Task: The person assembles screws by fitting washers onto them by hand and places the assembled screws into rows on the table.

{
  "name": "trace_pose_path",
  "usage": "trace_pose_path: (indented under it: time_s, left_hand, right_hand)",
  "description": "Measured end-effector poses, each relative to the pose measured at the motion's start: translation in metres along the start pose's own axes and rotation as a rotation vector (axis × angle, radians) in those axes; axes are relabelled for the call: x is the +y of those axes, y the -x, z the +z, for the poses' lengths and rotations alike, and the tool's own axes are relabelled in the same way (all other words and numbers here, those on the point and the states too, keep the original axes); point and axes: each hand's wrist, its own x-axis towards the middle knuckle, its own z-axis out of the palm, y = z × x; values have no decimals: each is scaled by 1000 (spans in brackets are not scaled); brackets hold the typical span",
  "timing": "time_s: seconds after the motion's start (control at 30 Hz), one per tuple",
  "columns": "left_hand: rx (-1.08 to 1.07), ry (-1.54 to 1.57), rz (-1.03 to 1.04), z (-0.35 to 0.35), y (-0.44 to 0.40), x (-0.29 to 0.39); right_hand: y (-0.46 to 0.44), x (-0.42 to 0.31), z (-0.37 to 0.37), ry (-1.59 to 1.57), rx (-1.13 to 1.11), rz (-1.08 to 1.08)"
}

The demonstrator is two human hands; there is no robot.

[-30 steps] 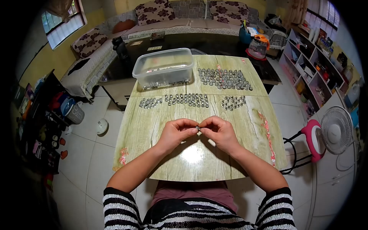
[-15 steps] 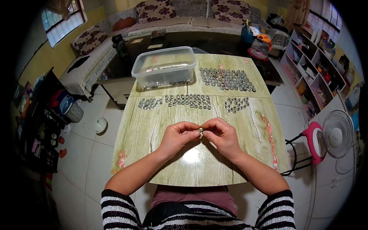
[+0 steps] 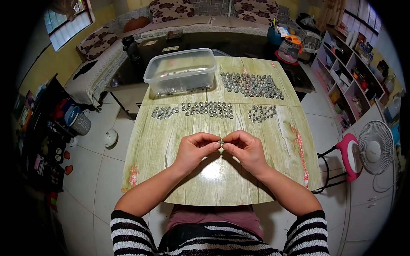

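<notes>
Silvery metal: one small part [image 3: 221,143], pinched between thumb and fingertips of both the left hand [image 3: 193,150] and the right hand [image 3: 247,150], over the near half of a wood-patterned table [image 3: 160,147]; its details too small to tell; beyond the hands, a left cluster [image 3: 165,112], a middle cluster [image 3: 207,109] and a right cluster [image 3: 262,113] of small metallic pieces; farther back, at right, a larger cluster [image 3: 252,85]; at rear left, a translucent plastic tub [image 3: 181,85], open-topped.
</notes>
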Motion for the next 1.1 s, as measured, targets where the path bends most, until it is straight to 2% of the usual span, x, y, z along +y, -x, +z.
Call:
trace_pose_path:
  time_s: [0.07, 0.13, 0.37, 0.43, 0.57, 0.63, 0.67, 0.73, 0.77, 0.83, 0.87, 0.93, 1.03, 1.07, 1.1]
  left_hand:
    - [4, -33, 5, -1, 0, 0]
    - [-19, -86, 57, -2, 0, -1]
    - [-38, -149, 86, -3, 1, 0]
    - [-69, -268, 192, -5, 0, -1]
    - [-68, -270, 176, -4, 1, -1]
    - [-15, -97, 36, -1, 1, 3]
    - [-16, -97, 33, -1, 1, 2]
    - [-7, -33, -38, -4, 0, 0]
    - [-8, -33, -39, -4, 0, 1]
    - [-35, 101, -111, -4, 0, 3]
    - [-36, 102, -112, -5, 0, 3]
    - [-67, 187, -171, -6, 0, 3]
    - [-89, 221, -217, -9, -1, 3]
    - [-88, 222, -215, -9, -1, 3]
    - [-93, 165, -171, -9, -1, 4]
  right_hand:
    - [0, 1, 0, 2, -19, -6]
    - [1, -2, 1, -200, -34, 117]
    - [1, -7, -2, -480, -92, 314]
    - [0, -9, -3, -508, -97, 491]
    - [1, -6, 0, -527, -84, 483]
    - [3, -7, 4, -398, -48, 261]
    - [3, -5, 4, -399, -46, 263]
    - [4, -1, 4, -52, -28, 46]
    - [5, -3, 3, -52, -26, 47]
    - [5, -8, 2, 383, -5, -298]
    - [4, -10, 0, 384, -4, -297]
    - [2, -12, -3, 623, -46, -568]
    - [1, -14, -3, 682, -73, -683]
    - [1, -12, -3, 683, -74, -684]
    - [1, -9, -2, 585, -63, -582]
